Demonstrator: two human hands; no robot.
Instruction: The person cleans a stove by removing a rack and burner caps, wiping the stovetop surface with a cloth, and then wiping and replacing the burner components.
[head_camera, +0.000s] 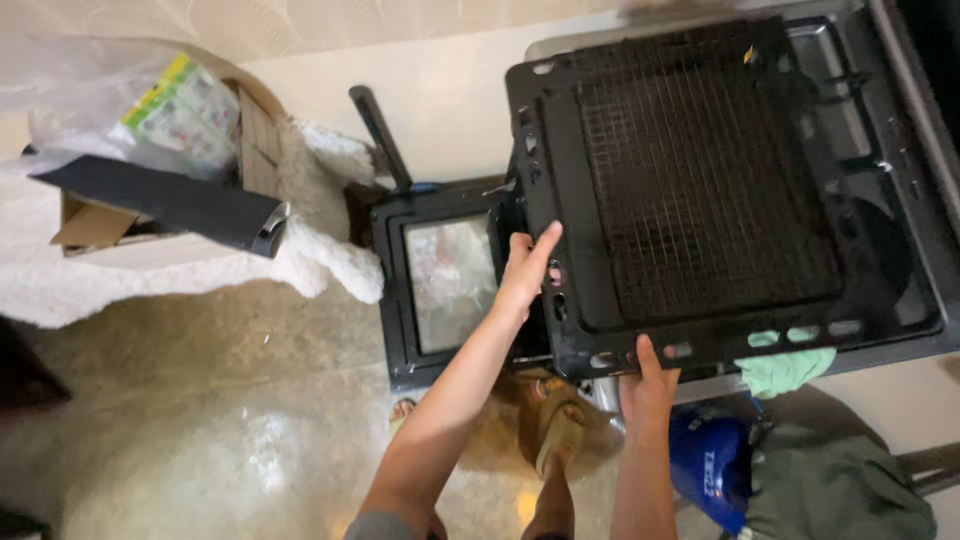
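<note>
**Both hands on the black tray and rack**

I see my left hand (527, 268) laid against the left edge of a black oven tray (560, 160), fingers stretched out and close together, pointing up and to the right along the rim. My right hand (648, 385) grips the tray's near edge from below; the thumb rides up over the rim, and I cannot tell how the other fingers sit, since the tray hides them.

The tray is a wide, shallow black pan with slots punched along its border. A dark wire rack (700, 190) of fine square mesh lies flat inside it. Tray and rack are held tilted above a dark cooktop (900, 180) that runs off beyond my right hand.

Just left of and below my left hand stands a black oven door (440, 280) with a glass pane, face up towards me. Just right of my right hand a pale green cloth (785, 370) hangs at the cooktop's edge, with a blue object (710, 465) below it.

Well away to the left of my left hand is an open cardboard box (95, 225). In it sits a package (185, 115) under clear plastic, white with green and yellow printed panels. A long black strip (170, 205) with a metal end lies across the box.
</note>
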